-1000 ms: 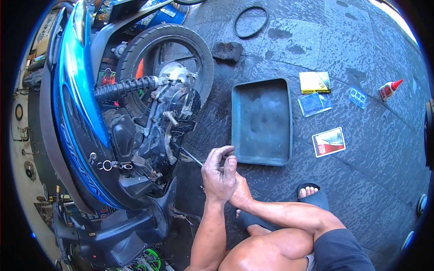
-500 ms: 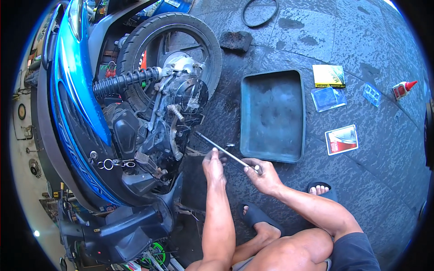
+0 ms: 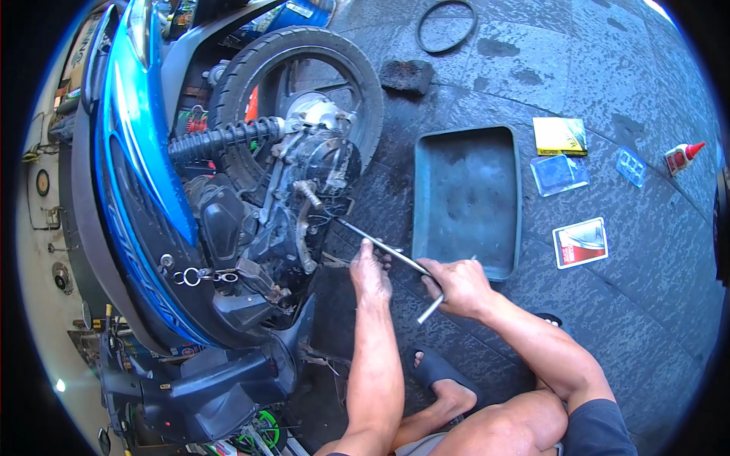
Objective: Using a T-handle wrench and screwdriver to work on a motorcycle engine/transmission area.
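Note:
A long T-handle wrench [image 3: 406,258] slants from the scooter's engine unit [image 3: 323,171] down toward my right hand. Its tip meets or nearly touches the lower edge of the unit; the exact contact is too small to make out. My right hand [image 3: 464,287] is closed over the crossbar, one end of which sticks out below the fingers. Further up the shaft, my left hand [image 3: 371,275] steadies it with thumb and fingers. The rear wheel [image 3: 370,99] and a black coil shock absorber [image 3: 224,142] are beside the engine unit.
A dark rectangular tray [image 3: 519,205] lies right of the engine. Beyond it are a yellow-and-white box [image 3: 560,137], clear plastic packs [image 3: 559,176], a red-and-white packet [image 3: 580,243] and a red-capped bottle [image 3: 684,157]. A black belt [image 3: 475,26] and a dark block [image 3: 407,77] lie farther off.
The wrench's tip has moved up to the engine unit. My right hand has turned on the crossbar, which now points down toward me. The whole view has shifted slightly.

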Motion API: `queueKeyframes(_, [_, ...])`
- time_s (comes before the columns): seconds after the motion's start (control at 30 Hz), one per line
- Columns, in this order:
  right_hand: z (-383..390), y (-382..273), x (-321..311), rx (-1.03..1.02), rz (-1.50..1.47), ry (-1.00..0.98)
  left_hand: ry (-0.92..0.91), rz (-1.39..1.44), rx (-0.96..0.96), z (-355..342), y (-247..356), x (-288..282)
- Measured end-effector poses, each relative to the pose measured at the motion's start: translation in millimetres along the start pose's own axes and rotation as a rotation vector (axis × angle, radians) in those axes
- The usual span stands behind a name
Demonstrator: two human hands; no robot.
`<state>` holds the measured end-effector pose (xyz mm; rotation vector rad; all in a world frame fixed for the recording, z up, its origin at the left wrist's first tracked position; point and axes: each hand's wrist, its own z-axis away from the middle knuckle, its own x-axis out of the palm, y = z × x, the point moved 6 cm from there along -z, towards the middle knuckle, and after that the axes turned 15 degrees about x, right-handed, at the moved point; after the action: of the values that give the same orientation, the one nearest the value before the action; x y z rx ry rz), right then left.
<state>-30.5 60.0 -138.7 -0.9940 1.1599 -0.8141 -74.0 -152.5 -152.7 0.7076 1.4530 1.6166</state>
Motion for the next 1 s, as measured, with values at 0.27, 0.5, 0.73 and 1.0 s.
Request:
queueKeyframes(0.27, [-14, -9, -28, 0.074, -0.051, 0.079, -0.239, 0.317, -0.093, 28, -12, 32])
queueKeyframes(0.5, [-8, 32, 19, 0.608, -1.015, -0.165, -0.559, 0.375, -0.296, 91, -16, 68])
queueKeyframes(0.73, [51, 46, 41, 0.519, -0.490, -0.646, -0.450, 0.217, -0.229, 88, -33, 53])
queueKeyframes(1.0, [43, 31, -13, 0.273, 0.185, -0.220, -0.439, 0.208, -0.194, 84, -20, 40])
